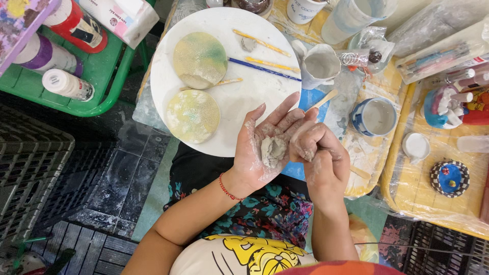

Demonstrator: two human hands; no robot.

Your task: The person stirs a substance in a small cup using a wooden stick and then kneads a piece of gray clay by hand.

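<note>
A small grey clay lump (273, 150) sits in the middle of the open left hand (265, 147), below its spread fingers. It looks roundish, with no clear long side. The right hand (318, 153) is curled, fingers pressing the lump's edge.

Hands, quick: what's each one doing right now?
Left hand: open, palm up, a grey clay lump resting in it.
Right hand: fingers closed around a wooden stick, pressing on the clay.

- grey clay lump (273, 150)
- red cord bracelet (227, 189)
- white round board (244, 91)
- two discs, yellow speckled with green (199, 58)
- blue-and-white patterned cup (374, 117)
- green tray (102, 71)
- black-and-white checkered dish, blue inside (449, 178)
- dark floral-print cloth, teal and pink (265, 209)
</note>
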